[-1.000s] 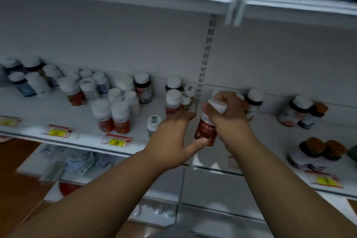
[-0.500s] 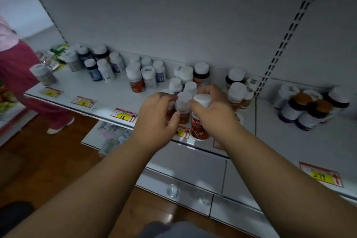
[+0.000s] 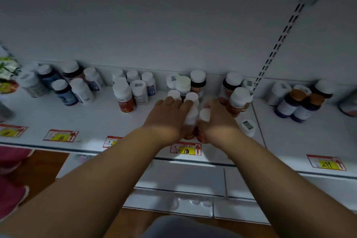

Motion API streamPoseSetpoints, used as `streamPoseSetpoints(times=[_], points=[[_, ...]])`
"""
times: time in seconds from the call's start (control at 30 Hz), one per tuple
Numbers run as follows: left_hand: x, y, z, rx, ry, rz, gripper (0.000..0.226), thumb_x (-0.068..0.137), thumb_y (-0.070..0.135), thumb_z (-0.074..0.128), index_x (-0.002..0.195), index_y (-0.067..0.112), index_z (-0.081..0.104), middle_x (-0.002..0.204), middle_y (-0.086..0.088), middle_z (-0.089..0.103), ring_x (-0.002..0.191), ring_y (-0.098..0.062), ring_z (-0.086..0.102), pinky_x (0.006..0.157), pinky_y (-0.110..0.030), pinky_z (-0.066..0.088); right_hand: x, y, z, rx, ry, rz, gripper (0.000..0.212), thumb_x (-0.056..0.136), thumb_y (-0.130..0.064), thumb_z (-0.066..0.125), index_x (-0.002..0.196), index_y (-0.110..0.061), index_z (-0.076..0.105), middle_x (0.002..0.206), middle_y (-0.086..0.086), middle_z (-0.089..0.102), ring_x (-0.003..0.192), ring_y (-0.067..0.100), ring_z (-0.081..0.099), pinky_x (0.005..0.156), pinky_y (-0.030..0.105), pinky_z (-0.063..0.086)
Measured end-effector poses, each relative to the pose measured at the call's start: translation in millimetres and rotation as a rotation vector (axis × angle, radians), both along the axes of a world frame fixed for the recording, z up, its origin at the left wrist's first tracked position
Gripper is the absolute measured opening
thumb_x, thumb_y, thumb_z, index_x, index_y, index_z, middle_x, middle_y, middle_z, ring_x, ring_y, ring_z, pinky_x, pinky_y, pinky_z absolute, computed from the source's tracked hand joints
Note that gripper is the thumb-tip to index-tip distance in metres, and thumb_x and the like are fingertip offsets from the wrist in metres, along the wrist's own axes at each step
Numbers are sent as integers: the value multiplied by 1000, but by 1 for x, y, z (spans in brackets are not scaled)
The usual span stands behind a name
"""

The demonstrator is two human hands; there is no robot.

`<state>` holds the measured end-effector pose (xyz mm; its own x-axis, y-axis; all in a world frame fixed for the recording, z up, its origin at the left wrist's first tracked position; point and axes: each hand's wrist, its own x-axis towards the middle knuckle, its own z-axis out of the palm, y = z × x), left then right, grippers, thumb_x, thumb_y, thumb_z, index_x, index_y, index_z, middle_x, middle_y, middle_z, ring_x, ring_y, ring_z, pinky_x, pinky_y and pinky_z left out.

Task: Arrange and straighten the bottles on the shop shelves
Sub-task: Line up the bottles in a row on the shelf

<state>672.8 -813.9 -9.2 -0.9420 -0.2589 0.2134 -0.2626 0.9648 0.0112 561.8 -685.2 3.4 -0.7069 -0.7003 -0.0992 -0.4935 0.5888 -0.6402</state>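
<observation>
Two red-brown bottles with white caps stand side by side near the front of the white shelf (image 3: 92, 120), above the 198 price tag (image 3: 186, 149). My left hand (image 3: 168, 118) lies against the left bottle (image 3: 190, 117), its fingers fairly straight and reaching to the caps behind. My right hand (image 3: 218, 121) curls round the right bottle (image 3: 204, 115). The lower halves of both bottles are mostly hidden by my hands. More white-capped bottles (image 3: 193, 83) crowd close behind them.
Loose bottle groups stand to the left (image 3: 123, 96) and far left (image 3: 63, 91), and dark bottles with brown caps to the right (image 3: 297, 106). A small white-capped bottle (image 3: 248, 125) sits right of my right hand. A person in pink (image 3: 9, 189) stands at the left.
My right hand has carried the red bottle leftward along the shelf and set it down beside another. My left hand has come against that neighbouring bottle, and the view has shifted left.
</observation>
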Motion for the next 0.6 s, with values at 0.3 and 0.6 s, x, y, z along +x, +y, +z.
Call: streamPoseSetpoints(times=[0.3,0.6], points=[[19,-17,3,-7,29,-144,66,76,40,69,130,9,50,108,-13,62,96,-35,53,78,-43,43,17,-2,-3,-39,34,-11,33,83,-28,63,108,-23,42,98,2,52,82,19,50,57,27,32],[15,-13,4,27,32,-133,66,78,42,65,134,12,47,113,-11,61,103,-33,51,82,-42,40,11,6,-1,-49,27,72,42,80,-34,68,111,-31,40,103,-5,49,90,14,52,67,27,37]])
